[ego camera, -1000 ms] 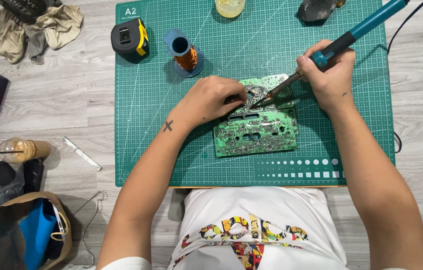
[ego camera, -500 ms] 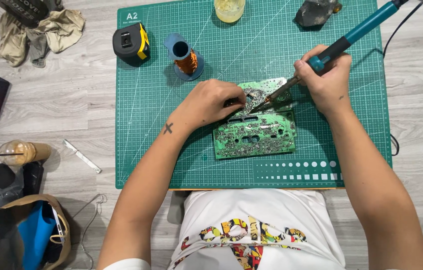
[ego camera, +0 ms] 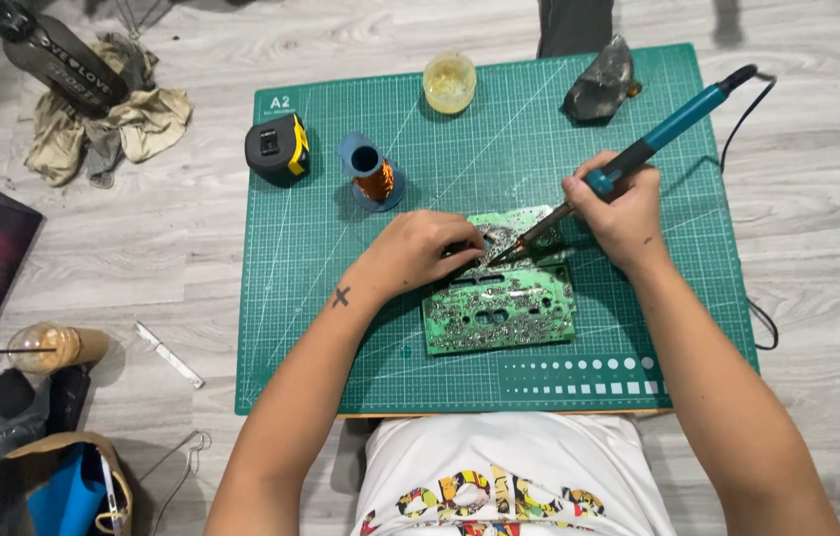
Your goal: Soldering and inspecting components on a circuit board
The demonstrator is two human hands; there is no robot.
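Observation:
A green circuit board (ego camera: pixel 499 316) lies on a green cutting mat (ego camera: pixel 341 328), solder side up, with a smaller board section (ego camera: pixel 501 226) at its far edge. My left hand (ego camera: pixel 418 250) rests on the board's upper left part, fingers pinched on it or on something small that I cannot make out. My right hand (ego camera: pixel 619 210) grips a teal soldering iron (ego camera: pixel 638 151) like a pen. Its tip touches the board just right of my left fingertips. The iron's black cord (ego camera: pixel 753 119) runs off the mat's right side.
On the mat stand a black and yellow tape measure (ego camera: pixel 277 149), a blue spool of copper wire (ego camera: pixel 370 171), a small yellowish tub (ego camera: pixel 450 81) and a dark grey lump (ego camera: pixel 601 79). Rags and a dark bottle (ego camera: pixel 53 60) lie far left; a cup (ego camera: pixel 53 347) and bags near left.
The view has shifted slightly. My right hand and the iron have edged a little, the tip staying at the board. My left hand holds the same spot.

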